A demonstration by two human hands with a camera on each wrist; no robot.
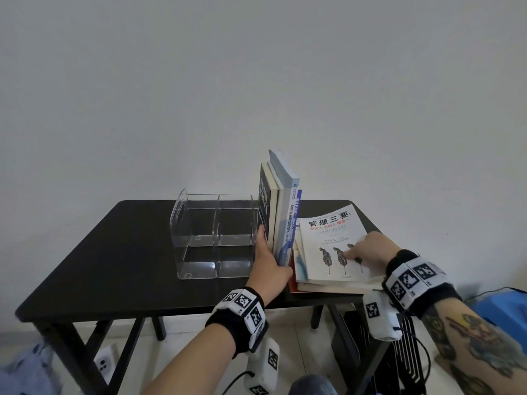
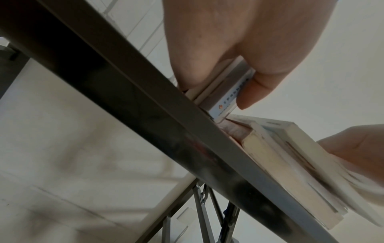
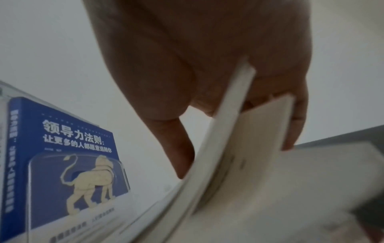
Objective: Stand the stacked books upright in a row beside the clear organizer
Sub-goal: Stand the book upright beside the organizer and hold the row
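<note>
A clear organizer [image 1: 214, 238] stands on the black table [image 1: 114, 266]. Tight against its right side stand several upright books [image 1: 278, 209]; the rightmost is blue with a lion on its cover [image 3: 62, 156]. My left hand [image 1: 269, 258] grips their near edges [image 2: 225, 102], thumb on the right side and fingers on the left. To the right lies a flat stack of books [image 1: 313, 283] topped by a white book [image 1: 333, 246]. My right hand [image 1: 362, 250] pinches that white book at its right edge [image 3: 228, 125], thumb on the cover and fingers beneath, with the edge raised.
The stack reaches the table's front right edge, and a plain wall runs behind the table. Below it are folding legs, a power strip [image 1: 104, 363] on the floor and a blue box [image 1: 502, 309] at the right. Bare tabletop shows left of the organizer.
</note>
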